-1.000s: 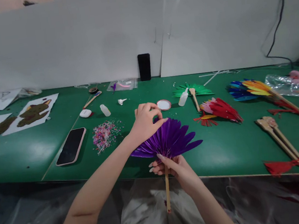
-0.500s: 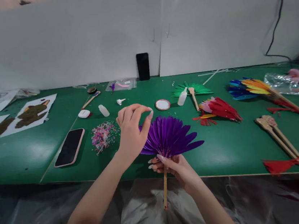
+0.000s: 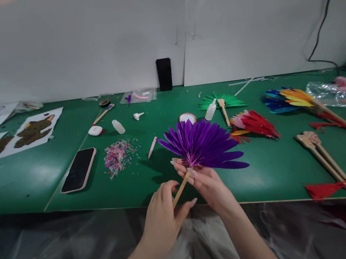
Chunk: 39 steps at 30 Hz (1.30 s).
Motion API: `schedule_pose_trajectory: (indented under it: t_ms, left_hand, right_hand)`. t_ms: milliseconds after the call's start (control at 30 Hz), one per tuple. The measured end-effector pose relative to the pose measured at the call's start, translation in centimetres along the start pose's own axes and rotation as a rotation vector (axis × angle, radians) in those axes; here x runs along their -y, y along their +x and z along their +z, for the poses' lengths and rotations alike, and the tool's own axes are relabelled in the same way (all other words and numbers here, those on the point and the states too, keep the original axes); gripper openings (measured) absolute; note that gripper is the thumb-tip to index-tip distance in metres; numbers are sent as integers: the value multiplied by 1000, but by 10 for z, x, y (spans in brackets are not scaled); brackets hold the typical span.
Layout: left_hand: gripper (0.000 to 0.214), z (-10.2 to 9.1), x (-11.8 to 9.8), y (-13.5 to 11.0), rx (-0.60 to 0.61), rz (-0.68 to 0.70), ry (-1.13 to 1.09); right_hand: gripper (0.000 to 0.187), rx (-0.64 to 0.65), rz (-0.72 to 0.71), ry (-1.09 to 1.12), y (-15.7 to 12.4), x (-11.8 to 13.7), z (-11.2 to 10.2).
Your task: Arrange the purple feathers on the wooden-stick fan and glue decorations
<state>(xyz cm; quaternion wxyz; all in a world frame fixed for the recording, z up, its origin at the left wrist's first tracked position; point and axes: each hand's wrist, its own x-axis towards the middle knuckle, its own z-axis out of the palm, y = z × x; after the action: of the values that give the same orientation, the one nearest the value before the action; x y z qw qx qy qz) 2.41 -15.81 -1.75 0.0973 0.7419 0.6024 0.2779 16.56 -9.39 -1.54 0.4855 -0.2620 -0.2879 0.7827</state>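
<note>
My right hand (image 3: 210, 186) holds a purple feather fan (image 3: 203, 142) just below the feathers, with its thumb on top and its fingers beneath. The fan leans to the right. Its slim wooden handle (image 3: 182, 188) slants down toward my left hand (image 3: 163, 214). The thumb and fingers of that hand are spread on either side of the handle, with a gap between thumb and handle. The handle's lower end is hidden behind the left hand. Beyond the fan's left edge, a slim pale pink tool (image 3: 152, 148) lies on the green table (image 3: 130, 192).
A heap of colourful bits (image 3: 118, 157) and a phone (image 3: 79, 170) lie to the left. Behind the fan stand a white bottle (image 3: 211, 110) and a red-rimmed lid (image 3: 187, 117). Green (image 3: 210, 101), red (image 3: 259, 125) and rainbow feather pieces (image 3: 294, 100) lie to the right, near wooden handles (image 3: 321, 157).
My left hand has come down from above the feathers to the handle, its pinched fingers now spread. The fan has tilted to the right, and the pink tool has come into view.
</note>
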Motion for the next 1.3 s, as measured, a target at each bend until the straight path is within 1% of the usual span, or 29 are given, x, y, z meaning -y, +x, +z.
schedule_pose_trajectory:
  t_ms: [100, 233, 367, 500, 533, 600, 667, 800, 833, 967, 1067, 1200, 1300]
  left_hand:
    - [12, 1, 4, 4, 56, 32, 39]
    - [24, 0, 5, 9, 0, 84, 69]
    - [26, -3, 1, 10, -35, 106, -1]
    - [28, -6, -3, 11, -53, 136, -84]
    - [29, -8, -4, 12, -58, 148, -100]
    - [29, -10, -6, 12, -60, 177, -131]
    - [29, -12, -8, 12, -66, 202, -150]
    - [29, -17, -11, 10, -96, 232, -145]
    - [29, -18, -11, 10, -100, 240, -147]
    - [28, -20, -12, 9, -111, 261, -182]
    - [24, -20, -10, 7, -71, 260, -214]
    - [20, -17, -6, 2, -32, 222, -262]
    - [19, -16, -5, 1, -5, 170, -306]
  right_hand:
    - [27, 17, -22, 11, 0, 3, 6]
    - [31, 48, -32, 39, -2, 10, 10]
    - [31, 109, -7, 90, -3, 14, 6]
    - [49, 203, 111, 181, 5, 10, -1]
    - [50, 226, 144, 200, 8, 9, -2]
    - [44, 258, 191, 221, 14, 9, 0]
    - [35, 258, 214, 240, 18, 12, 5]
    - [17, 297, 224, 354, 21, 22, 20]
    - [16, 320, 223, 388, 20, 25, 23]
    - [23, 399, 244, 474, 14, 34, 34]
    - [21, 430, 285, 522, 10, 39, 38]
    - [19, 408, 299, 524, 8, 41, 39]
    - [22, 355, 303, 506, 8, 41, 40]
